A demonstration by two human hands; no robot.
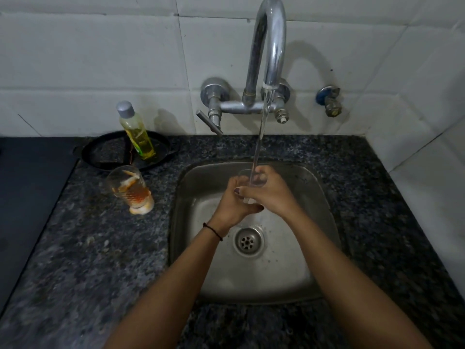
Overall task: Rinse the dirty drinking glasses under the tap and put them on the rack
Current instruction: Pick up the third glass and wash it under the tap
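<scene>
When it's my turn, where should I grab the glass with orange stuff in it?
Probably around its clear upper wall, just under the rim, coming from the sink side. The dirty glass stands upright on the counter, open end up, orange residue pooled low. A bottle and black pan crowd the far side.

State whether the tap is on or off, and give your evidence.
On. A stream of water falls from the tap spout into the glass held by both hands over the sink.
</scene>
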